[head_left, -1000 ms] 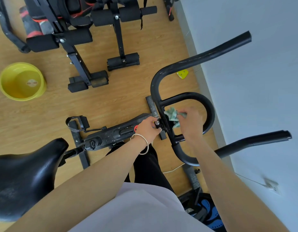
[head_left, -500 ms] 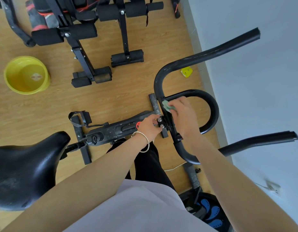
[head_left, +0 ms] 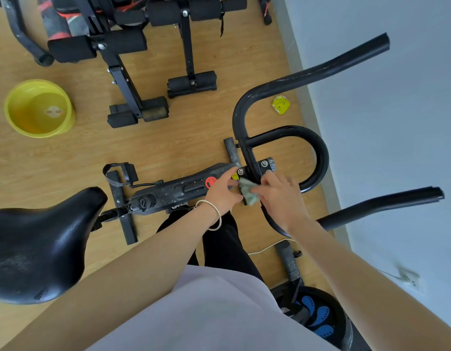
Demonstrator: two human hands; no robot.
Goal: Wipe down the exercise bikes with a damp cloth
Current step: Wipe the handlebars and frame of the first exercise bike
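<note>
While the right hand (head_left: 280,196) pinches the cloth (head_left: 248,193) (half hidden) against the stem (head_left: 252,160), the left hand (head_left: 223,192) shows no clear grip.

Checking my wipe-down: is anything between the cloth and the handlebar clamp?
Nothing visible. The right hand holds the cloth directly against the handlebar clamp. The left hand sits beside the cloth on the seat side, not between them.

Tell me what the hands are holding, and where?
The right hand pinches the green cloth by its right edge, against the handlebar stem. The left hand rests on the frame beside it; its grip cannot be told.
</note>
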